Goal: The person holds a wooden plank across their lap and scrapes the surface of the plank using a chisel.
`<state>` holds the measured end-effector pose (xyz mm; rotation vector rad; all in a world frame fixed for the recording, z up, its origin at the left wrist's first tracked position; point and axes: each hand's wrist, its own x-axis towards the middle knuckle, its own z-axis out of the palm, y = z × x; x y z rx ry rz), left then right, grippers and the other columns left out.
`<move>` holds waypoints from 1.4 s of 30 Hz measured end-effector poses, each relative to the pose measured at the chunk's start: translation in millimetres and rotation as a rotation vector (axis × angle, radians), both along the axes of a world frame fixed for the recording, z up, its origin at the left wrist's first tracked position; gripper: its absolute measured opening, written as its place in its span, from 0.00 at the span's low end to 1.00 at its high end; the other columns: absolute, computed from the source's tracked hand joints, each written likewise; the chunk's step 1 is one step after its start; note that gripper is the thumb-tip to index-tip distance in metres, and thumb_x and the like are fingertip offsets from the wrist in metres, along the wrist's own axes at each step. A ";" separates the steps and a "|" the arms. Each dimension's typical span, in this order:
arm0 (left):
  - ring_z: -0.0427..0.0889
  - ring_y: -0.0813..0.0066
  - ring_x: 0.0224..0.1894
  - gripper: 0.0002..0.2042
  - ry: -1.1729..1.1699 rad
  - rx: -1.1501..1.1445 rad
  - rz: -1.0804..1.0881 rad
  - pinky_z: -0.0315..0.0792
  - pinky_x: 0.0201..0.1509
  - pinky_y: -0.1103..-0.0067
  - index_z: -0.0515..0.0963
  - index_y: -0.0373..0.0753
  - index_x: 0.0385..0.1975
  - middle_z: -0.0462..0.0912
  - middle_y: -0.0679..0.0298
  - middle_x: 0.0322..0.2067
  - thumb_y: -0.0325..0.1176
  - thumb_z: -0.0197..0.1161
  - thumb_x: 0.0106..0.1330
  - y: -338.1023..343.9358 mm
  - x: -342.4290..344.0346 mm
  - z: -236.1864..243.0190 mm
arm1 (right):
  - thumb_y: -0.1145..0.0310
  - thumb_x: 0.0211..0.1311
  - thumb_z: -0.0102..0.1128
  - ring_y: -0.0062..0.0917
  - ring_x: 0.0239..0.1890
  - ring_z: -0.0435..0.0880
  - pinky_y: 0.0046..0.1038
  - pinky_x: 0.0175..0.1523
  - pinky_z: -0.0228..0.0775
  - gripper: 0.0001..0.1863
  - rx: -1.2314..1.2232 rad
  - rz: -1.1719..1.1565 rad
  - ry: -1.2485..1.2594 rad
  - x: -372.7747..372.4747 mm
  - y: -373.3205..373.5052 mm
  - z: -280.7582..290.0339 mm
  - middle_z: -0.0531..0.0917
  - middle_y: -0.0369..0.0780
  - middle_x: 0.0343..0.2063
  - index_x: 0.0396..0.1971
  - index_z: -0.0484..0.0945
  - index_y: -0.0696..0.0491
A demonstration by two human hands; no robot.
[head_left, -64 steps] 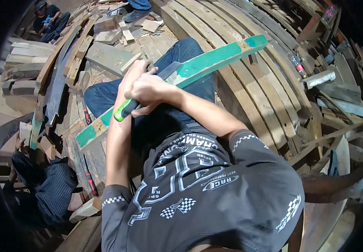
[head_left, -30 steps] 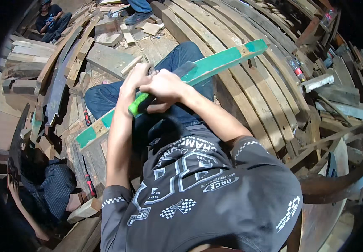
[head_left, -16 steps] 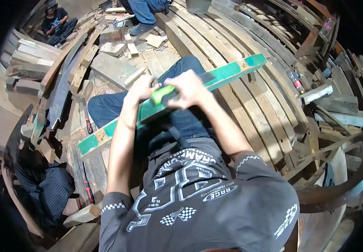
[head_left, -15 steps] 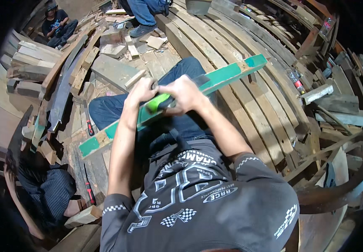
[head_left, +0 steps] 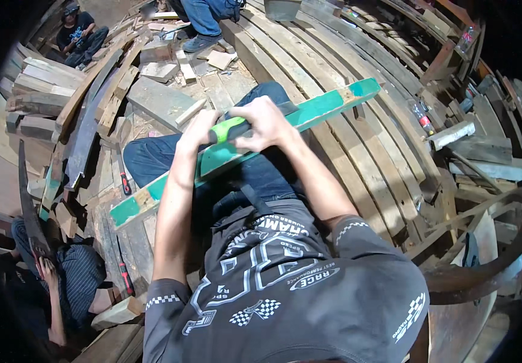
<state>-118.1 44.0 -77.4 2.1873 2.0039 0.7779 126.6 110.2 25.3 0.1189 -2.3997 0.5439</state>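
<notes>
A long board with worn green paint lies slantwise across my lap, its right end farther away. My right hand is closed round a tool with a bright green and black handle. A dark, flat blade shows past that hand, along the board; its exact kind is unclear. My left hand is closed at the board's far edge, next to the handle's end. Its fingertips are mostly hidden, and it seems to grip the board.
Long planks run along the right. Two tools with red and black handles lie at left. A co-worker's hand holds a handsaw at lower left. Wood offcuts lie ahead, near another person's shoe.
The green and black handle has turned slightly and shows more clearly between my hands. The board shifts slightly left in view. The co-worker's saw at lower left now stands more upright.
</notes>
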 end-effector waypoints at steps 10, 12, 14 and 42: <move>0.85 0.47 0.42 0.14 0.011 -0.026 -0.046 0.75 0.44 0.62 0.81 0.33 0.37 0.84 0.44 0.35 0.38 0.65 0.60 -8.1 7.0 9.0 | 0.55 0.37 0.72 0.48 0.25 0.82 0.42 0.30 0.72 0.23 0.000 0.122 -0.023 -7.0 -3.7 -3.4 0.79 0.47 0.18 0.33 0.80 0.53; 0.85 0.47 0.43 0.13 -0.023 -0.030 -0.060 0.76 0.45 0.62 0.81 0.33 0.39 0.84 0.44 0.36 0.37 0.63 0.62 -9.3 11.1 7.6 | 0.55 0.38 0.72 0.48 0.24 0.81 0.42 0.29 0.72 0.22 -0.009 0.086 -0.011 -7.9 -3.4 -2.3 0.78 0.47 0.18 0.32 0.80 0.53; 0.84 0.46 0.43 0.13 -0.110 0.054 -0.017 0.75 0.46 0.61 0.80 0.33 0.41 0.84 0.43 0.37 0.37 0.61 0.64 -12.1 10.0 1.5 | 0.53 0.38 0.72 0.48 0.24 0.81 0.42 0.29 0.73 0.23 0.058 0.059 0.026 -12.5 -15.8 -4.1 0.78 0.48 0.18 0.32 0.81 0.53; 0.84 0.43 0.36 0.14 0.069 -0.105 0.094 0.76 0.41 0.60 0.81 0.32 0.30 0.84 0.43 0.31 0.40 0.69 0.62 -13.5 24.6 32.3 | 0.50 0.36 0.71 0.45 0.24 0.83 0.42 0.31 0.74 0.24 0.142 -0.027 -0.145 14.2 15.5 -13.6 0.80 0.48 0.17 0.30 0.84 0.55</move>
